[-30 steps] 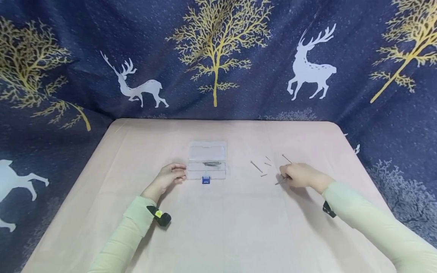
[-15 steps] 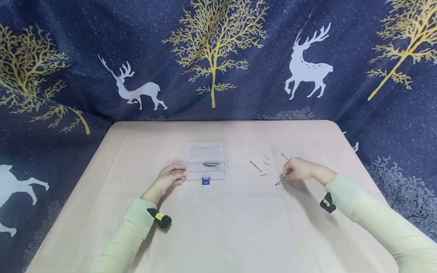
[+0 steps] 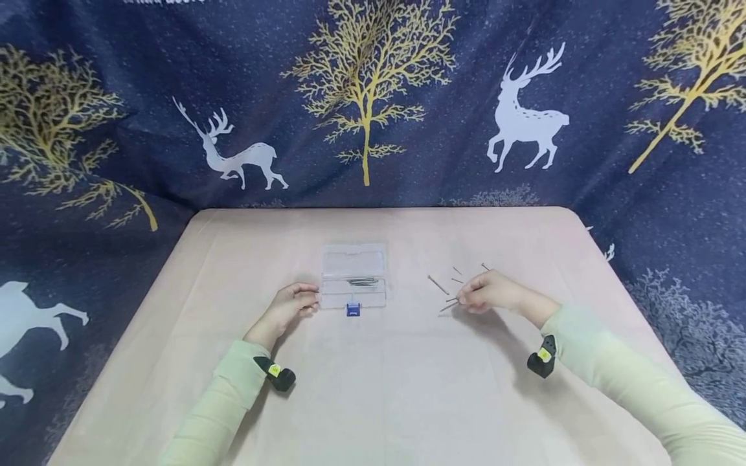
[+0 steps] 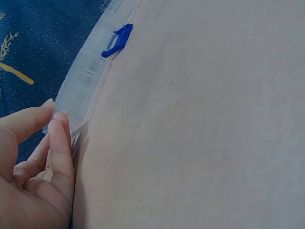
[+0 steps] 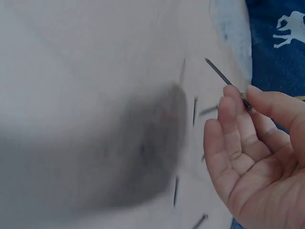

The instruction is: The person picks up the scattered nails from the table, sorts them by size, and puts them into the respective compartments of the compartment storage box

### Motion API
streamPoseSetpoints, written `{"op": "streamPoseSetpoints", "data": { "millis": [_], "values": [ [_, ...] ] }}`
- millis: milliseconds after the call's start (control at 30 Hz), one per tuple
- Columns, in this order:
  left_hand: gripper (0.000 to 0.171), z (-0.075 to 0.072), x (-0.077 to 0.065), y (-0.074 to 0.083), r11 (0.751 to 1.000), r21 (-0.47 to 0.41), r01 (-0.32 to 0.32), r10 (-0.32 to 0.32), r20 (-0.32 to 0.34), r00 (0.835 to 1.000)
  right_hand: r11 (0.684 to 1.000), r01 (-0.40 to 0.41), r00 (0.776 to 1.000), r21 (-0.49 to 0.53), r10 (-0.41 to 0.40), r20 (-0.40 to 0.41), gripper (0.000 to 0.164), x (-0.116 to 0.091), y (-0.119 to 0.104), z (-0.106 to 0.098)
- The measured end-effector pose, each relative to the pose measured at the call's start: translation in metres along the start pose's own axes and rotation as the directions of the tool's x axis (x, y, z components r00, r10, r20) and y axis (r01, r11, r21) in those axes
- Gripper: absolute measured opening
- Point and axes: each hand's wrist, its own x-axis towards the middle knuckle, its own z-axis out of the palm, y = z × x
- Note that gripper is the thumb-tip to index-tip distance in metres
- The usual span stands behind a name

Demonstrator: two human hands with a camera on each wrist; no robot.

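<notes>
A clear plastic box (image 3: 338,299) lies with its lid raised near the table's middle. Inside it are several nails (image 3: 364,282), and a blue latch (image 3: 353,310) hangs at its front. My left hand (image 3: 288,307) pinches the box's left end between thumb and fingers; the left wrist view shows the fingertips at the corner of the box (image 4: 78,88). My right hand (image 3: 488,292) is to the right of the box, above the table. Between its thumb and fingertips it pinches a nail (image 5: 219,72), the point jutting out past the fingers.
Several loose nails lie scattered around the right hand, among them a longer nail (image 3: 438,285) on its left and a nail (image 3: 484,266) partly hidden behind it. The pale table cloth (image 3: 373,388) ends at a dark blue patterned curtain (image 3: 408,168).
My right hand has lifted the nail from the table and moved left with it, towards the box. My left hand stays at the box's left end.
</notes>
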Motion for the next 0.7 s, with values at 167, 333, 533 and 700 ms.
{"op": "streamPoseSetpoints", "data": {
  "millis": [167,333,533,700],
  "values": [
    [0.041,0.001,-0.001,0.001,1.000,0.005,0.000,0.000,-0.005,1.000,0.990,0.017,1.000,0.142,-0.014,-0.022,0.033,0.008,-0.003,0.017],
    [0.040,-0.001,-0.001,0.001,1.000,0.023,0.009,-0.009,-0.014,1.000,0.957,0.032,0.999,0.288,-0.022,-0.040,0.035,0.021,-0.005,0.038],
    [0.042,-0.003,0.002,-0.002,1.000,0.014,-0.019,0.019,0.032,0.999,0.923,0.030,0.997,0.383,-0.001,-0.076,0.034,0.039,-0.014,0.061],
    [0.042,-0.010,0.008,-0.011,0.994,-0.060,-0.088,0.094,0.112,0.989,0.922,0.042,0.996,0.386,-0.007,-0.093,0.032,0.054,-0.030,0.072]
  ]
}}
